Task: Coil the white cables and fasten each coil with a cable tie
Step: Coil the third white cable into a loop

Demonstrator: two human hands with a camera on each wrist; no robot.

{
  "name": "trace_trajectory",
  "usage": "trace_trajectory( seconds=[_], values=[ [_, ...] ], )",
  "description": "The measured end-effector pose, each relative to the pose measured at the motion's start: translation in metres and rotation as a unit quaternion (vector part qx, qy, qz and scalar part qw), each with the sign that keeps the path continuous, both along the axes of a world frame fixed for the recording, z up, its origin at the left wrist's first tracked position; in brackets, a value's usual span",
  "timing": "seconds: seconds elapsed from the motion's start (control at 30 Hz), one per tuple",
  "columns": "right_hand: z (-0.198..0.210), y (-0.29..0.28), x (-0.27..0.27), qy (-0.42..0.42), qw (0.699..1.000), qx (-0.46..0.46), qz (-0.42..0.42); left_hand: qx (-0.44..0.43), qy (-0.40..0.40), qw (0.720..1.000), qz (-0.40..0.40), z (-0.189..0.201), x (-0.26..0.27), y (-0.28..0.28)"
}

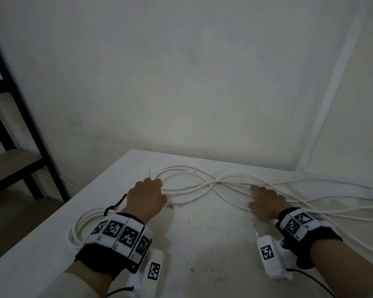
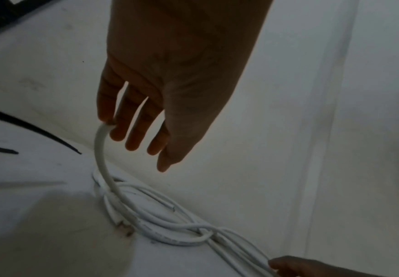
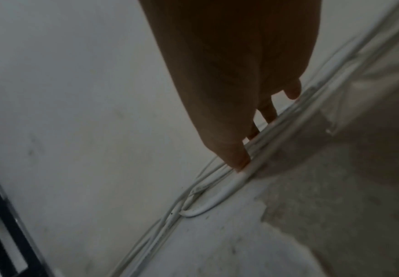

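Long white cables (image 1: pixel 202 186) lie in loose crossing loops on the white table (image 1: pixel 202 244). My left hand (image 1: pixel 147 196) is at the left end of the loops; in the left wrist view one strand (image 2: pixel 101 159) rises off the table to the fingertips of my left hand (image 2: pixel 134 138), caught between two fingers. My right hand (image 1: pixel 265 202) lies to the right, straight fingers (image 3: pixel 238 159) pressing on the bundle of strands (image 3: pixel 217 195). A finished-looking white coil (image 1: pixel 82 224) with a black tie (image 1: pixel 115 207) lies beside my left wrist.
Loose black cable ties (image 2: pixel 39 129) lie on the table to the left of my left hand. More cable trails off to the table's right edge (image 1: pixel 353 203). A black metal shelf (image 1: pixel 19 134) stands left of the table, and a wall is close behind.
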State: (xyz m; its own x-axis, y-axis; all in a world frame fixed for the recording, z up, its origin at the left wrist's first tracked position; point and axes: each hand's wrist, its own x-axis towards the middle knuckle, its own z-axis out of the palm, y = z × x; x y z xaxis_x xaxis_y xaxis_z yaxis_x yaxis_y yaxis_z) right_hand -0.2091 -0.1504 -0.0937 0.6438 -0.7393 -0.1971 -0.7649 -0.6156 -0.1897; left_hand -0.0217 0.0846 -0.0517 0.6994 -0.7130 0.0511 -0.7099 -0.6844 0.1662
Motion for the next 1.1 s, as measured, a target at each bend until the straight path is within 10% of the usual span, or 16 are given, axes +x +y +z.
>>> trace_trajectory(
  seconds=[0.5,1.1],
  values=[
    [0.041,-0.01,-0.028,-0.397,0.911,-0.087,0.07,0.139,-0.047,0.988,-0.045,-0.024,-0.009,-0.069],
    [0.12,-0.009,-0.115,-0.549,0.827,-0.112,0.043,-0.159,0.131,0.959,-0.195,-0.021,-0.083,-0.111]
  ],
)
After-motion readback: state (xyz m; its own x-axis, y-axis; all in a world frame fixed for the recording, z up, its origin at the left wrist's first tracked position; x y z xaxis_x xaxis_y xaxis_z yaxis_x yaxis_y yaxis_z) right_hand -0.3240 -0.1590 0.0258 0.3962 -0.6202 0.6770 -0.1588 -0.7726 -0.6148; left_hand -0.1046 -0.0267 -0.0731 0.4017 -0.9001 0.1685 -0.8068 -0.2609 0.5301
